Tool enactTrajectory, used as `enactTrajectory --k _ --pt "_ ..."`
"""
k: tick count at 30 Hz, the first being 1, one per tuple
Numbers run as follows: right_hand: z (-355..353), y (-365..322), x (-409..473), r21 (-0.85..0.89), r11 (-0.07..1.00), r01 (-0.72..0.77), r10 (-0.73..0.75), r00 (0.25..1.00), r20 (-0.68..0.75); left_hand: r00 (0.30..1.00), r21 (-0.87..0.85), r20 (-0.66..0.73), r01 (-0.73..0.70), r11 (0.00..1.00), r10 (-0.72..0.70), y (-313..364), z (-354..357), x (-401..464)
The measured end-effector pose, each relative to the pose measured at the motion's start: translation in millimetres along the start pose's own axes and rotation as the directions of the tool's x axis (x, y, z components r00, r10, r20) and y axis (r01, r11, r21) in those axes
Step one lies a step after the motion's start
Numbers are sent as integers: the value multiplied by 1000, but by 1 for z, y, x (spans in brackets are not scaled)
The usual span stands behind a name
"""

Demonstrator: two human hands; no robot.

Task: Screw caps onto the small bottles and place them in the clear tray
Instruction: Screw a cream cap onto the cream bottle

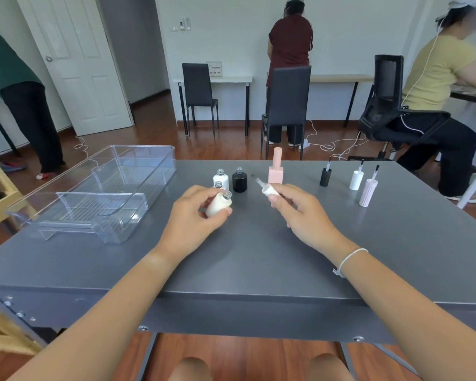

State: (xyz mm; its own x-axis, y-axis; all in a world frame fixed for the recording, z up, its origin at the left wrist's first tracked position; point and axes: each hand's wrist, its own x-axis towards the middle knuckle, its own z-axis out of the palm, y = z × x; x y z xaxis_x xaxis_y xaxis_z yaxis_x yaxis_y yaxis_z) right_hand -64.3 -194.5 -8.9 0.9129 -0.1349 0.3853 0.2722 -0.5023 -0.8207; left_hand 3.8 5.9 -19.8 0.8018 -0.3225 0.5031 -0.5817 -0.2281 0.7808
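Observation:
My left hand [195, 210] grips a small cream bottle [217, 205], tilted with its open threaded neck pointing up and right. My right hand [294, 207] pinches a cream cap [270, 191] whose brush points up and left toward the bottle; the two are apart. Behind the hands stand a white bottle [221, 180] and a black bottle [239, 180], both uncapped, plus a capped pink bottle [276, 171]. Another bottle neck [218, 184] peeks out behind my left fingers. Three loose caps stand brush-up at the right: black [325, 177], white [356, 180], ribbed pink [368, 193].
The clear tray [66, 207] lies at the left of the grey table [245, 257], holding nothing. Beyond the table are black chairs [286, 105] and three people at other desks. Cables trail over the wooden floor.

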Motion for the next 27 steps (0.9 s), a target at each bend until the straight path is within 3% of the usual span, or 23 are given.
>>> enactTrajectory --k 7,27 --pt "-2 -4 -3 135 991 18 -19 1000 6 999 41 51 5 999 -7 1 1 -1" --pt "-1 -3 -4 87 996 38 -38 999 -3 994 46 85 -71 996 67 0 0 -2"
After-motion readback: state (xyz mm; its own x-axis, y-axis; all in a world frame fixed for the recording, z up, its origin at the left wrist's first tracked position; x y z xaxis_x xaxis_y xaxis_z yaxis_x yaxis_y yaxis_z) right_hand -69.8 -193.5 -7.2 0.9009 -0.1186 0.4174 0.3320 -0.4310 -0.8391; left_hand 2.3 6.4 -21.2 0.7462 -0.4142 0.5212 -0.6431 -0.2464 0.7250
